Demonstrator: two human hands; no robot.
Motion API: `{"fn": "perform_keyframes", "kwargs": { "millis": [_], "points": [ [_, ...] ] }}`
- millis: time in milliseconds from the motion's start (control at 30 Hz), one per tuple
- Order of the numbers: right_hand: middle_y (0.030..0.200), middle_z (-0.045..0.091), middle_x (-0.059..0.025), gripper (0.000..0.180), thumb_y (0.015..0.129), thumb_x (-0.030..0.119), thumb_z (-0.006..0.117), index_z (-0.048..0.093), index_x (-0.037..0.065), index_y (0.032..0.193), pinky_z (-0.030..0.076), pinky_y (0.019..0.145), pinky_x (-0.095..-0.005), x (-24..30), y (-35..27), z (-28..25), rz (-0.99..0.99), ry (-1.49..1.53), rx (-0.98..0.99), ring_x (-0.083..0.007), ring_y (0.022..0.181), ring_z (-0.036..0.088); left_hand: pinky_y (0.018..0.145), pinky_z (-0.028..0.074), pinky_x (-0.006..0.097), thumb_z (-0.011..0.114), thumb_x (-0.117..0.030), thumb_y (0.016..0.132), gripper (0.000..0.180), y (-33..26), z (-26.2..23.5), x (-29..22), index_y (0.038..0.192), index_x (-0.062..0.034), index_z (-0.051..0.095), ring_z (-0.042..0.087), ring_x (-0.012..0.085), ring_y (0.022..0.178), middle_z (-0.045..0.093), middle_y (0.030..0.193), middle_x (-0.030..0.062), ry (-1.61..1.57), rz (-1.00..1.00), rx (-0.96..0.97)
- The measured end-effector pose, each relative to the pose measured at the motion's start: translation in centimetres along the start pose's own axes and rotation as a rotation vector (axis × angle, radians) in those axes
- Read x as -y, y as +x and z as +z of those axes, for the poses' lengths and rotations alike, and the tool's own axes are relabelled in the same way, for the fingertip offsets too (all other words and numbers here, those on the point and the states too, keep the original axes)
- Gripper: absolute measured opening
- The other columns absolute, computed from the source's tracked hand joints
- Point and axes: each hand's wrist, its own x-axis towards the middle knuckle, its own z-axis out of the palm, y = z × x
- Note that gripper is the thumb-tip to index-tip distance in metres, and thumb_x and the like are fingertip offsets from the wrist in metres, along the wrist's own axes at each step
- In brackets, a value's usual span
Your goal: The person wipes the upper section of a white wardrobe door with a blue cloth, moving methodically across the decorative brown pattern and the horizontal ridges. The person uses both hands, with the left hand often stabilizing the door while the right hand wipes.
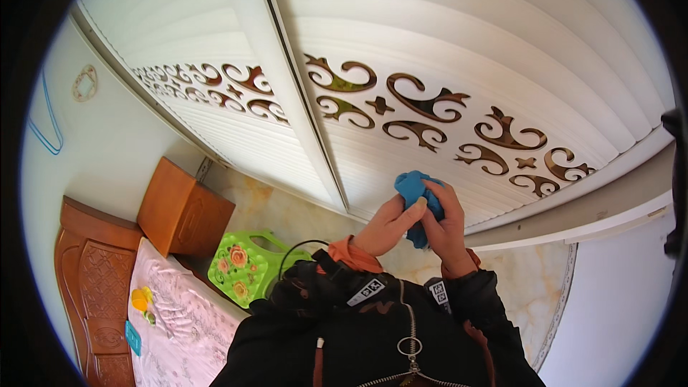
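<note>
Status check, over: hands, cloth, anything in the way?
Left hand and right hand both gripping bunched blue cloth. White patterned door ahead; contact with cloth unclear. Green flowered stool off left, apart from hands.

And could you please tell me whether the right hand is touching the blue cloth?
Touching: the head view shows the fingers of the right hand curled against the blue cloth, with no gap between them.

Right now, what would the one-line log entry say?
left hand: on blue cloth | right hand: on same cloth | cloth: bunched | ahead: white doors | left: bed, green seat
</note>
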Motion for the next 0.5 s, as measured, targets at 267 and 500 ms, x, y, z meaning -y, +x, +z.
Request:
{"fn": "perform_keyframes", "kwargs": {
  "millis": [267,500],
  "points": [
    [0.108,0.062,-0.0099,0.036,0.084,-0.001,0.068,0.063,0.003,0.119,0.048,0.086,-0.0311,-0.8,0.3,0.4,0.130,-0.077,-0.080,-0.0208,0.098,0.060,0.079,0.050,0.030,0.068,-0.012,0.092,0.051,1.6,-8.4,-0.6,0.136,0.0014,0.046,0.058,0.0166,0.101,0.054,0.120,0.0098,0.403,0.299,-0.701],
    [0.108,0.062,-0.0073,0.035,0.087,0.001,0.067,0.061,0.002,0.121,0.048,0.088,-0.0288,-0.7,0.2,0.2,0.312,-0.062,-0.090,-0.0159,0.098,0.058,0.104,0.036,0.047,0.077,-0.007,0.077,0.079,4.3,-15.2,-7.2,0.143,0.0029,0.034,0.041,0.0392,0.125,0.040,0.134,0.0246,0.844,0.782,-1.001]
  ]
}}
